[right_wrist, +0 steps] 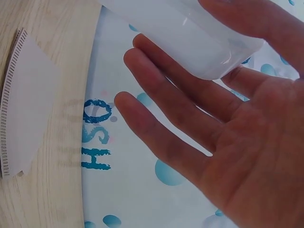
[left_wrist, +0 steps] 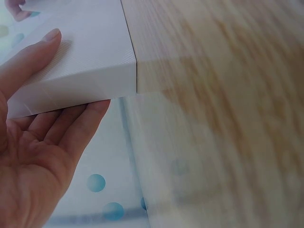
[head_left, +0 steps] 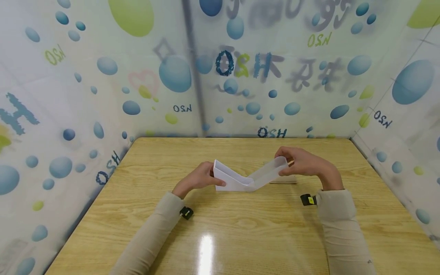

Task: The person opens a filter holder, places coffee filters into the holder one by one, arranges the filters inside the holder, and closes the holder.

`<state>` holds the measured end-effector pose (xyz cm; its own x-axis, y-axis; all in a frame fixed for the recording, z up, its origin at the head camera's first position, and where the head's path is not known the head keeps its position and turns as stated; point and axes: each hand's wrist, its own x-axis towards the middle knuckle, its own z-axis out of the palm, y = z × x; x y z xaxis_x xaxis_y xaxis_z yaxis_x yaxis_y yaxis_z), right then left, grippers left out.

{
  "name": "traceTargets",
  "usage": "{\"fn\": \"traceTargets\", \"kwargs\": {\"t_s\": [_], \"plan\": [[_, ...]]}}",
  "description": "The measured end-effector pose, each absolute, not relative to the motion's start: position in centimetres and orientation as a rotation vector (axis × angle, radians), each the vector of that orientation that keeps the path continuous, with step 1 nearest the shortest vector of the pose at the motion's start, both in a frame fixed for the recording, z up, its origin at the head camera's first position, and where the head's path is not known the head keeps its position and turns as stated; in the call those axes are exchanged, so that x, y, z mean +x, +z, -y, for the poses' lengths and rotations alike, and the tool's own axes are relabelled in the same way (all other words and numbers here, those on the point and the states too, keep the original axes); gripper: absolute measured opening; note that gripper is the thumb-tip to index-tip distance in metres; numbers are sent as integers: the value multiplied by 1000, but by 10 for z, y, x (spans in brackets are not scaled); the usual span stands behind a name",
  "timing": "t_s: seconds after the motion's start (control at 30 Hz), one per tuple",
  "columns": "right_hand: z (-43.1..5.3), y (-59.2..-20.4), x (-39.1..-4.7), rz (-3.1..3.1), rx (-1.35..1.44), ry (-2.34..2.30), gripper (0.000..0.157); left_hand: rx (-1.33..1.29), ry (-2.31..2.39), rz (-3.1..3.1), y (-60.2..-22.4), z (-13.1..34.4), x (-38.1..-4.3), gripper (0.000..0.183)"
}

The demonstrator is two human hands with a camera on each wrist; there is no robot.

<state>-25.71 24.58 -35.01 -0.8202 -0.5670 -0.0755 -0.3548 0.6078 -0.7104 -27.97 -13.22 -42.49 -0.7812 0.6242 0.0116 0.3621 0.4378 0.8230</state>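
In the head view a white box (head_left: 229, 184) with a raised translucent lid (head_left: 268, 174) is held over the table, its lid slanting up to the right. My left hand (head_left: 200, 176) grips the box's left end, thumb on the near side. The left wrist view shows that thumb on the white ribbed face (left_wrist: 95, 42) and the other fingers beyond the box's edge. With thumb and fingers, my right hand (head_left: 304, 162) pinches the lid's raised end. Behind the lid lie pale paper coffee filters (head_left: 288, 180), partly hidden; their crimped edge (right_wrist: 12, 95) shows in the right wrist view.
The wood-grain table (head_left: 247, 236) reaches back to a patterned curtain (head_left: 240, 95), which also hangs along both sides. Black straps (head_left: 186, 212) sit by the cuffs of both sleeves. A bright reflection lies on the table's near part.
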Motion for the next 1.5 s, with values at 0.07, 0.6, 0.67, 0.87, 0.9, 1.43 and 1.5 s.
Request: {"fn": "traceTargets", "kwargs": {"t_s": [0.07,0.6,0.67,0.87,0.9,1.43,1.5], "plan": [[-246,-350,-257,-2542,-746,-1025,39,850,1266,-2401,-425,132,-279,31],[-256,-343,-254,-2906,-586,-1158,33,831,1276,-2392,-426,134,-280,29],[-258,-346,-257,-2987,-510,-1132,32,827,1274,-2396,-425,134,-280,30],[-263,-370,-273,-3047,-318,-928,36,815,1270,-2404,-425,133,-280,31],[-263,-374,-275,-3040,-304,-898,38,814,1269,-2404,-426,133,-280,31],[-255,-408,-288,-2784,-205,-658,48,823,1271,-2391,-426,132,-281,31],[-254,-410,-288,-2781,-152,-645,45,827,1274,-2390,-425,132,-281,31]]}}
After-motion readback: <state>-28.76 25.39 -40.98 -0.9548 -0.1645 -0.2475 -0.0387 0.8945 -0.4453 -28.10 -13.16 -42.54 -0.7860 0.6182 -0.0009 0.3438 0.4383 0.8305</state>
